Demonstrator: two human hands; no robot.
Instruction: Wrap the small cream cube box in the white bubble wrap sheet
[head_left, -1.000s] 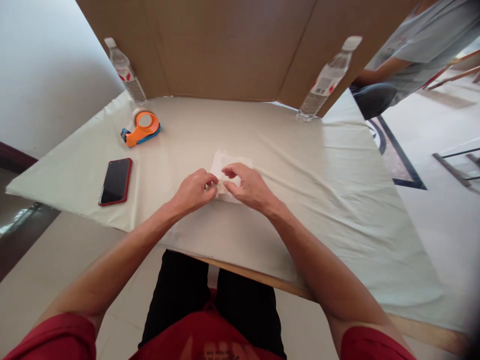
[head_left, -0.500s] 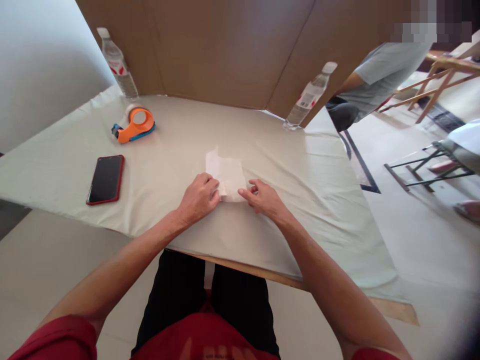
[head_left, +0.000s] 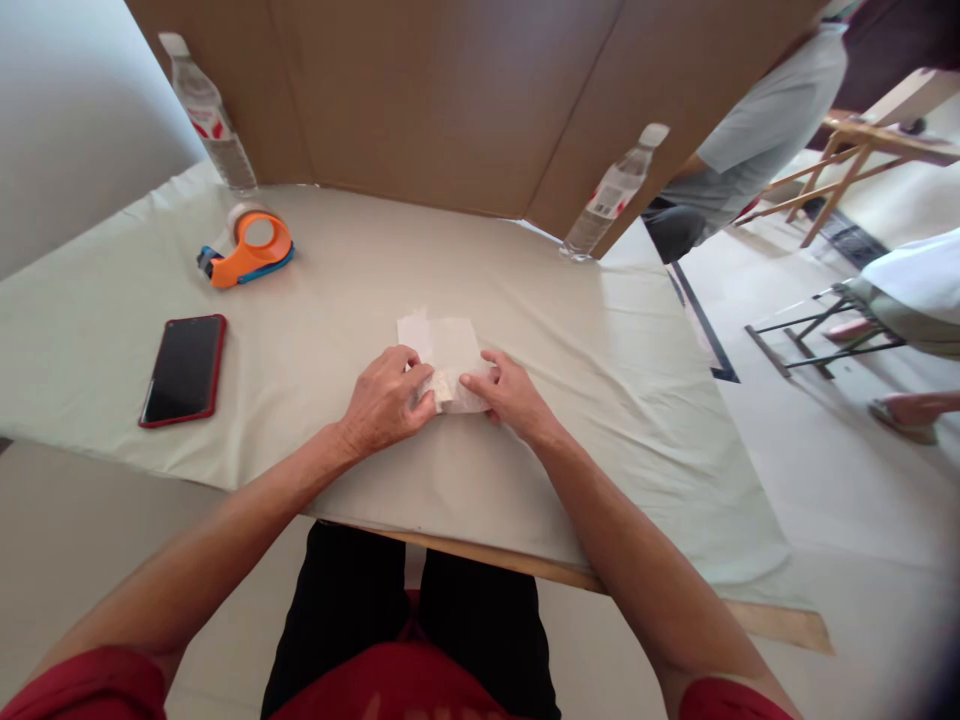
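A thin white sheet of paper (head_left: 454,343), folded or layered, lies on the cloth between my hands. A small cream-coloured piece (head_left: 442,386) shows on its lower part; I cannot tell what it is. My left hand (head_left: 386,398) is closed at the paper's lower left corner, thumb and curled fingers pressed on it. On the right side, my right hand (head_left: 510,395) pinches the edge, its thumb on top and the fingers partly hidden beyond it.
An orange tape dispenser (head_left: 251,250) and a black phone with red edges (head_left: 184,370) lie to the left on the cloth-covered table (head_left: 315,320). Two water bottles (head_left: 210,120) stand against the cardboard panel (head_left: 450,100) at the back. A person in grey (head_left: 772,110) sits beyond, right.
My right hand has closed in on the paper's right edge, its thumb now on top. The paper's upper left flap sits lower. The whole view has shifted slightly.
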